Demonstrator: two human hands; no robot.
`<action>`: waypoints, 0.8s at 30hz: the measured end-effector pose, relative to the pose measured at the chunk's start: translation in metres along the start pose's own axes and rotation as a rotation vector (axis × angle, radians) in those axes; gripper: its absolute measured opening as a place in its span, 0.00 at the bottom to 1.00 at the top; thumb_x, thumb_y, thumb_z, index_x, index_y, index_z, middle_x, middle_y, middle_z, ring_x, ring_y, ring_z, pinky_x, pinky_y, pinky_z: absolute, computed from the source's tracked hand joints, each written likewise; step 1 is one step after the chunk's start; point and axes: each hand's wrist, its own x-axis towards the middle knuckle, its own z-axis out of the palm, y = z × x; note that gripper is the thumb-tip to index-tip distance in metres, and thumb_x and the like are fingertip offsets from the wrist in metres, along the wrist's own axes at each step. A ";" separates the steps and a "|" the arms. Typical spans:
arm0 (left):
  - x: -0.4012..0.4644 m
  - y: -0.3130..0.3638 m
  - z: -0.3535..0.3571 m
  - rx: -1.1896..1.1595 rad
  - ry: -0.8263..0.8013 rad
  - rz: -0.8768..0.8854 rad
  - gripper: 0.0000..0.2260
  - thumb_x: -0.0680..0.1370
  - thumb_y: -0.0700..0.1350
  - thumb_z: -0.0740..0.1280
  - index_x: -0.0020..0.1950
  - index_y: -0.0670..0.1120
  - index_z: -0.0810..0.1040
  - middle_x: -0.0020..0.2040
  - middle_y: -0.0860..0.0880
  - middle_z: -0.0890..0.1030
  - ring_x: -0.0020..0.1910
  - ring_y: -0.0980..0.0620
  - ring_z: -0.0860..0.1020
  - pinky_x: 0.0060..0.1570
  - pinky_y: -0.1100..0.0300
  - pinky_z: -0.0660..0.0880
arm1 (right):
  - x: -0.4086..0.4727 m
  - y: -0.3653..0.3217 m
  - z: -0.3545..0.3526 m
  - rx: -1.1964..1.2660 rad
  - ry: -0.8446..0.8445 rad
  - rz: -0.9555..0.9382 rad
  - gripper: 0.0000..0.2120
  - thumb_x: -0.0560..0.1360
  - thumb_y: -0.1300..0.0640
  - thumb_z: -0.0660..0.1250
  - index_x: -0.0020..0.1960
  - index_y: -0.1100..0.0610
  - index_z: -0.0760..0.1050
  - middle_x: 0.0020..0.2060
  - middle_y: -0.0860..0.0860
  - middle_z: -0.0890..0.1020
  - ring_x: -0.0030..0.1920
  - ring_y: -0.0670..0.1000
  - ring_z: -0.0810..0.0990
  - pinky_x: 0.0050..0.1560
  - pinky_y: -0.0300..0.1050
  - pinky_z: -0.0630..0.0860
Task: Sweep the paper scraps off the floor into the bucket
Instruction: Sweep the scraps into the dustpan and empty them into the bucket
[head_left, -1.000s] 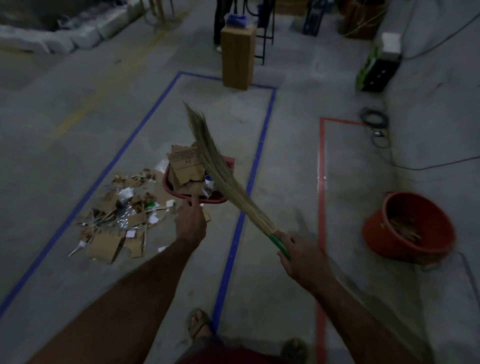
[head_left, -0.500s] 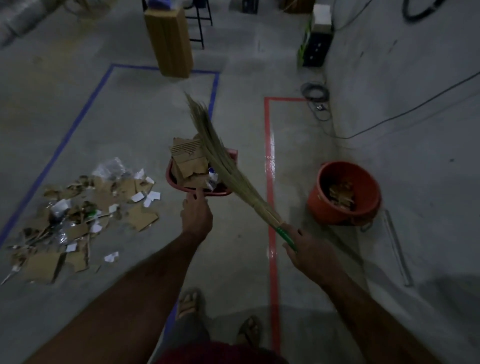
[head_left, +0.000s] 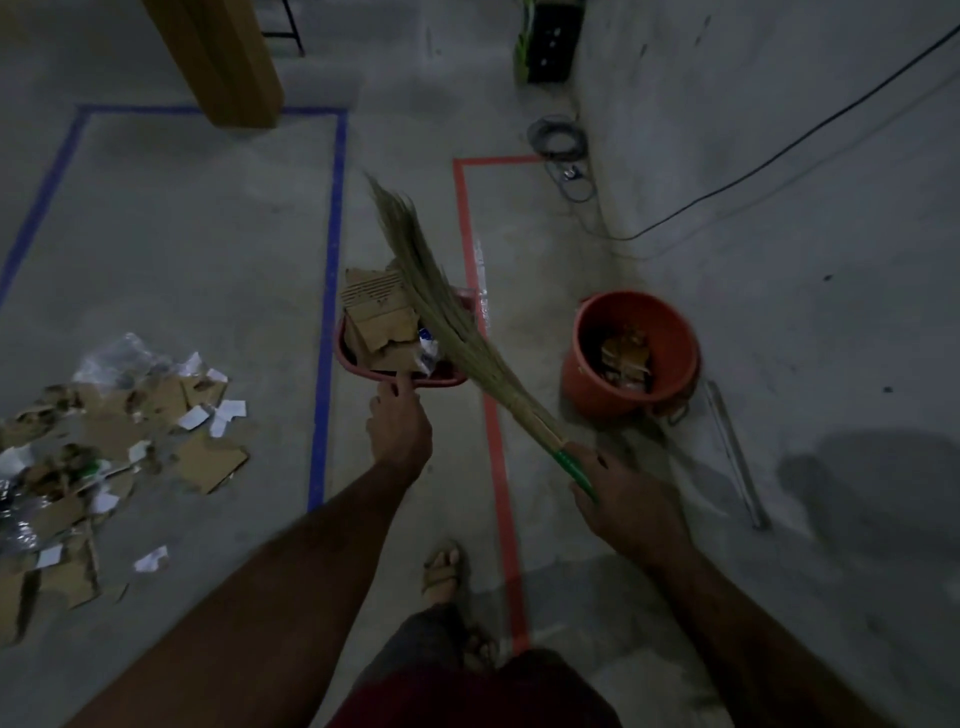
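1. Orange bucket (head_left: 670, 332) at right of centre on the concrete floor (head_left: 171, 260), upright, with brown cardboard pieces and some pale scraps lying in its bottom.
2. Red dustpan (head_left: 410, 379) at centre of frame, held above the floor, loaded with torn cardboard pieces (head_left: 376, 312) and a few white and blue bits; one slotted piece stands up at its far edge.
3. Left hand (head_left: 400, 428) gripping the near end of the dustpan, fingers curled toward it; handle itself hidden under the hand.
4. Right hand (head_left: 626, 499) closed round the green handle of the grass broom (head_left: 447, 317), bristles slanting up and left across the right side of the dustpan.
5. Paper scraps (head_left: 104, 436) heaped at left of frame on the floor: brown cardboard shards, small white squares, crumpled clear plastic, well apart from the bucket.
6. Blue tape line (head_left: 327, 312) between the heap and the dustpan; red tape line (head_left: 491, 415) between the dustpan and the bucket.
7. Wooden post (head_left: 228, 57) at upper left, coiled cable (head_left: 558, 137) and black box (head_left: 548, 39) at upper centre-right, metal rod (head_left: 735, 452) just right of the bucket.
8. No readable writing or labels; frame dim.
9. Sandalled foot (head_left: 441, 569) at lower centre.
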 end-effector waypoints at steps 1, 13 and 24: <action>0.003 0.008 0.005 -0.003 -0.010 -0.003 0.15 0.83 0.43 0.59 0.70 0.46 0.65 0.61 0.39 0.73 0.55 0.38 0.74 0.48 0.42 0.76 | 0.004 0.009 0.001 -0.004 -0.005 0.012 0.28 0.78 0.44 0.62 0.76 0.45 0.60 0.50 0.53 0.79 0.40 0.54 0.79 0.36 0.49 0.78; 0.010 0.131 0.095 0.024 -0.093 0.053 0.15 0.82 0.41 0.60 0.69 0.47 0.66 0.61 0.41 0.72 0.56 0.39 0.73 0.50 0.42 0.75 | 0.003 0.144 0.017 0.118 0.052 0.008 0.26 0.77 0.49 0.62 0.73 0.54 0.66 0.43 0.55 0.79 0.32 0.54 0.76 0.27 0.47 0.74; 0.010 0.302 0.290 -0.017 -0.182 0.146 0.16 0.81 0.42 0.62 0.68 0.47 0.65 0.58 0.40 0.72 0.53 0.40 0.74 0.45 0.45 0.75 | 0.017 0.364 0.049 0.084 -0.051 0.242 0.30 0.74 0.51 0.71 0.74 0.50 0.67 0.41 0.49 0.75 0.29 0.48 0.75 0.25 0.41 0.72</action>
